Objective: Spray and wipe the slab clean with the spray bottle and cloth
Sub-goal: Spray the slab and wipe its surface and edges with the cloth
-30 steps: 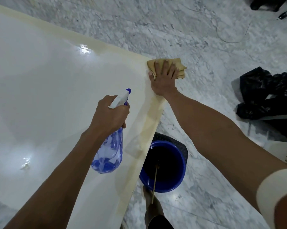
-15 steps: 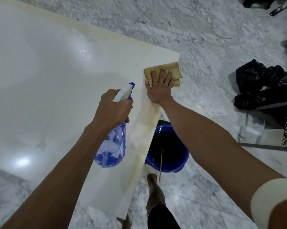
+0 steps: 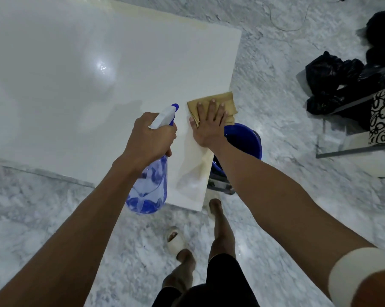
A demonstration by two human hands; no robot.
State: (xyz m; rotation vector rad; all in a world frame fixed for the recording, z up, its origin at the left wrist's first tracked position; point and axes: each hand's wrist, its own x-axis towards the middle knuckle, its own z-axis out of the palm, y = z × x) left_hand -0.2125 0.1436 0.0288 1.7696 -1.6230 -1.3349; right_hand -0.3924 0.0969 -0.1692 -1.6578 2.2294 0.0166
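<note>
Left hand [image 3: 150, 135] is gripping my one spray bottle [image 3: 148, 189]; right hand [image 3: 209, 122], fingers spread, is pressing one cloth [image 3: 228, 100] on the slab's [image 3: 98, 85] right edge, beside what seems one blue bucket [image 3: 247, 138].

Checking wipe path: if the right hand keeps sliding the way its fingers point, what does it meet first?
Nothing on the slab. The right hand presses the tan cloth flat near the slab's right edge; ahead looks like bare surface up to the far corner, as far as the view shows.
</note>
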